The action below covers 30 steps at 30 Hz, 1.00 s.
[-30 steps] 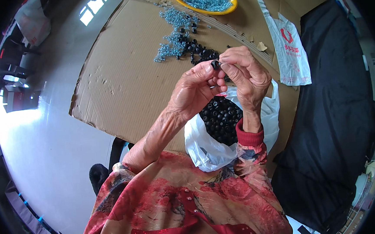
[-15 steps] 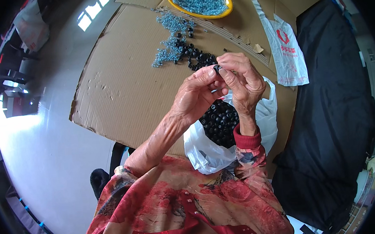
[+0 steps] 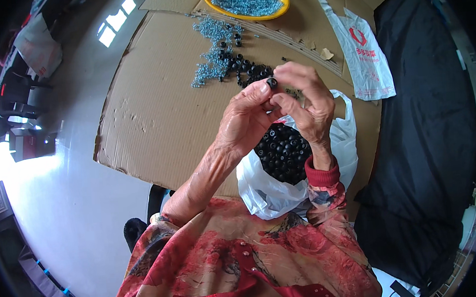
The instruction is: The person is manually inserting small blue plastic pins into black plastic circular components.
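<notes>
My left hand (image 3: 246, 112) pinches one small round black cap (image 3: 272, 83) with a hole in it between thumb and finger. Just to its right, my right hand (image 3: 307, 102) has its thumb and fingers apart, slightly blurred, with nothing visible in them. Below both hands sits a white plastic bag (image 3: 266, 193), its mouth open on many black caps (image 3: 283, 152) of the same kind. Past my fingertips a loose heap of black caps (image 3: 246, 69) lies on the cardboard (image 3: 157, 93). Tiny silvery-blue metal pieces (image 3: 212, 62) are strewn beside that heap.
A yellow bowl (image 3: 285, 6) full of silvery-blue pieces stands at the far edge. Toward the right lies a flattened white bag (image 3: 365, 57) with red print, and beyond it a large black cloth (image 3: 424, 124). A cardboard scrap (image 3: 326, 54) rests near the ridged strip.
My right fingers have come off the black cap and spread apart. The left hand still holds the cap, now turned with its hole showing. The view has shifted slightly.
</notes>
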Tool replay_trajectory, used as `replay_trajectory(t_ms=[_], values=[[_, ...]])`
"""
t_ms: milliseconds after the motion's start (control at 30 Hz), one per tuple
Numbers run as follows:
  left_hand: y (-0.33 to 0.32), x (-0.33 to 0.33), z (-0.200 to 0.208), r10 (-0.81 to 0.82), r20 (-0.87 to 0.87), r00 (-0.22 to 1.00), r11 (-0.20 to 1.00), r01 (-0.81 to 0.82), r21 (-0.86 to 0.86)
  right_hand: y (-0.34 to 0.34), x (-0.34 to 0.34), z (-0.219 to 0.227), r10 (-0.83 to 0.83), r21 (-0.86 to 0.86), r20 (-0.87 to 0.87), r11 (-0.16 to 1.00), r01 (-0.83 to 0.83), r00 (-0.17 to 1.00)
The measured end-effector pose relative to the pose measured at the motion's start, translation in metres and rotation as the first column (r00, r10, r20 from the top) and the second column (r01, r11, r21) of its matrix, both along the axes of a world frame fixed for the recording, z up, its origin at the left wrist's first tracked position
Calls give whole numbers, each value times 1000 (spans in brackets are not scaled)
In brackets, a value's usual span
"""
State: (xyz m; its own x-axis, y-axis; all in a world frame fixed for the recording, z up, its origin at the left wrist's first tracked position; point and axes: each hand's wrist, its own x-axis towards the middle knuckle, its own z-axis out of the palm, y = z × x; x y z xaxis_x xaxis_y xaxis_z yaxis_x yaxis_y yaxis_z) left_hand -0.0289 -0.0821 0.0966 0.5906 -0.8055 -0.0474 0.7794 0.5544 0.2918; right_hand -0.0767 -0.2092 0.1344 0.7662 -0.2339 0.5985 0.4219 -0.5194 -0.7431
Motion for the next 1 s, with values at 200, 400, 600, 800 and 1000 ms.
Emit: replay_trajectory(t_ms=[200,400,600,800,1000], values=[[5,-14,-19,-16,-68,998,996,22,82,-7,-15,-15,63,-251,-94,964,-85,994],[14,-17,-52,-63,23,998,979,58,198,-12,-28,-36,115,-204,-225,965,-162,968],[38,17,-69,29,131,991,984,-51,173,-40,-18,-31,-128,-205,-435,978,40,891],[25,36,-101,38,106,994,989,-53,139,-64,10,-62,-199,-259,-511,963,71,837],[26,37,-103,-51,134,990,995,39,93,-83,30,-87,-335,-252,-566,940,229,754]])
